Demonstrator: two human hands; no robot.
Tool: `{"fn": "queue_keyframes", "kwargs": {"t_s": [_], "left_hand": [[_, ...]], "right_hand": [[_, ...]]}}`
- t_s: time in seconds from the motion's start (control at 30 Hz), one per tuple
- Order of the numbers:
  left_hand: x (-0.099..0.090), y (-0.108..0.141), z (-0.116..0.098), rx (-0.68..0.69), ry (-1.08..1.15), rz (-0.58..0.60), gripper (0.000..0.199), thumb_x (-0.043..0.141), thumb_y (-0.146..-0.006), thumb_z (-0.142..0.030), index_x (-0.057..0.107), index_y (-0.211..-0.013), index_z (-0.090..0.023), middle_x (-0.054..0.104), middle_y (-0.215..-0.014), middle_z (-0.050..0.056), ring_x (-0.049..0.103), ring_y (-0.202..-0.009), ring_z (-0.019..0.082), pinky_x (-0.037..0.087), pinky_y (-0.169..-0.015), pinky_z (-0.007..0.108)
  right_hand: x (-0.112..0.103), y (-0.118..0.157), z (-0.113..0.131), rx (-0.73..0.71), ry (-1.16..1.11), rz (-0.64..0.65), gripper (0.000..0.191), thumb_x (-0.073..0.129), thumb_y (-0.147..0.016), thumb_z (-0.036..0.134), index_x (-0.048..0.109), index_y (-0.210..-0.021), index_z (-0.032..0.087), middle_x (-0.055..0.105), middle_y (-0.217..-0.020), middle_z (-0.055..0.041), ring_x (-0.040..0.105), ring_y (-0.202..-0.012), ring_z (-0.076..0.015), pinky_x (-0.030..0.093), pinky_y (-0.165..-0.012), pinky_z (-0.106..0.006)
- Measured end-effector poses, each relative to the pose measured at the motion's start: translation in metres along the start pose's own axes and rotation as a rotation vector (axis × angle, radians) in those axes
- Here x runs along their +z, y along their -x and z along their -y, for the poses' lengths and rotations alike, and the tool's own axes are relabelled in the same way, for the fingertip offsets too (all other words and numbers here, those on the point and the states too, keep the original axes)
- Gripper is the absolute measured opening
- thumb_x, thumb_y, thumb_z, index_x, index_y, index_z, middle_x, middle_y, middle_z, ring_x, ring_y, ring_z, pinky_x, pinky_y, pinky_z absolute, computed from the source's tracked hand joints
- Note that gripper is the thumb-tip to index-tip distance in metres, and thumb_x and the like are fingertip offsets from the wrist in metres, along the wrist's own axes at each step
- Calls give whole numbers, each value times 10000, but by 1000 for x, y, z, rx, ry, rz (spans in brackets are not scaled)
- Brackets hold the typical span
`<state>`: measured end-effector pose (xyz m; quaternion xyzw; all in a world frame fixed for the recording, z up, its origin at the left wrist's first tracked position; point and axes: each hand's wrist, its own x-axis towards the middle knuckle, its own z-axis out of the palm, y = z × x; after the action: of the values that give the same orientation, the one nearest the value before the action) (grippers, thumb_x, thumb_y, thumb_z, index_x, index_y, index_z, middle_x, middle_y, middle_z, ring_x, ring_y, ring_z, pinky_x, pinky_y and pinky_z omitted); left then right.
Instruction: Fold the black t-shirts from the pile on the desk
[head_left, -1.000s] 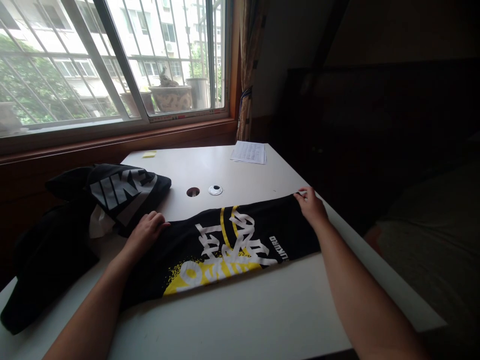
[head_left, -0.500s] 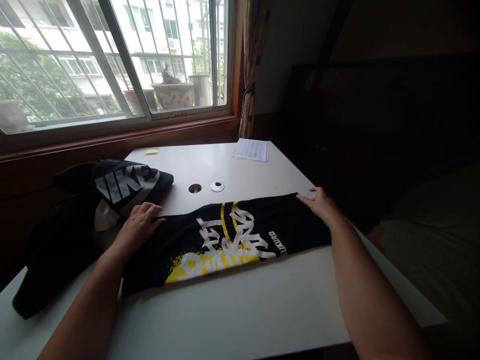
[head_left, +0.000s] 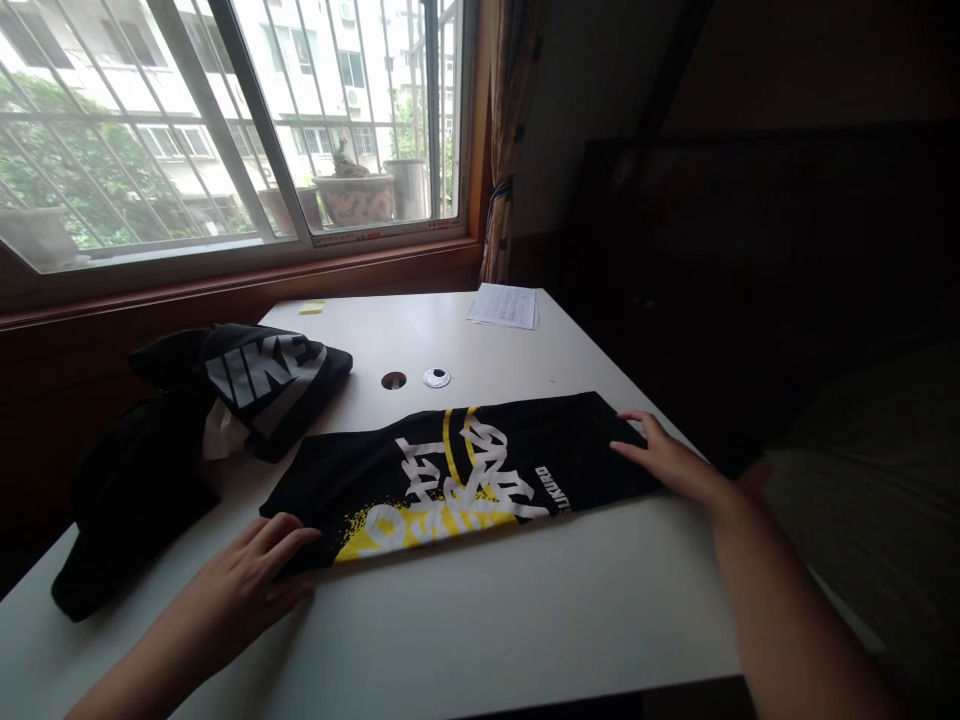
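Note:
A black T-shirt (head_left: 585, 440) with white lettering and a yellow print lies folded into a long strip across the white table. At its near left corner, my left hand (head_left: 259, 565) has its fingers over the cloth and its thumb at the front edge, closed on the fabric. My right hand (head_left: 671, 460) rests on the strip's right end, thumb and forefinger spread apart on the cloth. Left of the strip, a dark garment (head_left: 274, 375) with large grey NIKE letters lies crumpled.
The white table (head_left: 480, 620) stands below a barred window (head_left: 360, 120). Printed papers (head_left: 504, 305) and a yellow sticky note (head_left: 312, 307) lie toward its far side. Behind the shirt are a round cable hole (head_left: 394, 381) and a loose round cover (head_left: 436, 378). A patterned curtain (head_left: 499, 220) hangs beyond.
My left hand has come from the strip's far left edge to its near left corner. My right hand has slid from the far right corner toward the middle of the right end.

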<state>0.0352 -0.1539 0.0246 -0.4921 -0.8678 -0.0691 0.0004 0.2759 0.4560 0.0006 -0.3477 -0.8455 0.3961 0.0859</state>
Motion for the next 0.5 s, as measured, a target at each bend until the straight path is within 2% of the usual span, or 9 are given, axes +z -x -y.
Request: {"fn": "queue_keyframes", "kwargs": {"t_s": [0.13,0.3,0.37,0.5], "left_hand": [[16,28,24,-40,-100,-107,313,513,-942,-275,686,-1201,-308,677,-1165,57,653,-1061,251,559,-877,338],[13,35,32,-81,-169,-102,289,458,-936,-277,727,-1042,-259,688,-1066,93,655,-974,271,570,-817,380],[8,35,29,-124,-172,-82,297,456,-914,-270,734,-1018,-262,689,-1066,100,662,-965,279,577,-778,380],[-9,36,24,-190,-86,48,338,521,-806,-224,752,-1043,-298,708,-1110,73,698,-983,268,590,-801,345]], "right_hand": [[14,8,-14,-97,127,-213,515,515,-927,573,490,-1355,287,717,-1070,-122,723,-885,-318,572,-664,-399],[11,17,-22,-181,211,-452,390,482,-938,537,567,-1208,269,708,-1122,-117,695,-1003,-327,535,-781,-404],[7,22,-28,-187,240,-461,342,488,-932,534,582,-1125,267,710,-1108,-108,692,-992,-321,524,-781,-396],[2,29,-41,-213,297,-316,286,509,-919,501,583,-1060,263,707,-1028,-81,684,-917,-286,516,-743,-372]]}}
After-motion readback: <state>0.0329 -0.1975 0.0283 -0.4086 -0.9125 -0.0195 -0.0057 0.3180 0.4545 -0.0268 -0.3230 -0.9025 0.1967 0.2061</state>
